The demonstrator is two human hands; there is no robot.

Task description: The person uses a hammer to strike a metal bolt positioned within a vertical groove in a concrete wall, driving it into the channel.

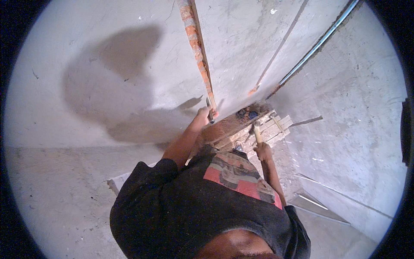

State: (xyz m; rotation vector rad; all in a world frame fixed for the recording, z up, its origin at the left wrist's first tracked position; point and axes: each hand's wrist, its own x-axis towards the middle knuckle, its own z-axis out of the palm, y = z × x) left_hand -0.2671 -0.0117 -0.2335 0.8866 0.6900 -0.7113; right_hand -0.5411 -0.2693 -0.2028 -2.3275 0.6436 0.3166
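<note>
My left hand is closed around a dark metal chisel and holds it against the wall, at the lower end of a chased groove that bares orange brick. Lower and to the right, my right hand grips the pale handle of a hammer. The hammer's head is away from the chisel, above the wooden boards. Whether the chisel's tip touches the brick cannot be told.
Below the wall stands a platform of wooden planks. Dark round objects and reddish rubble lie behind it. A shiny conduit runs in another groove, with a narrow groove to its left. My shadow falls across the wall.
</note>
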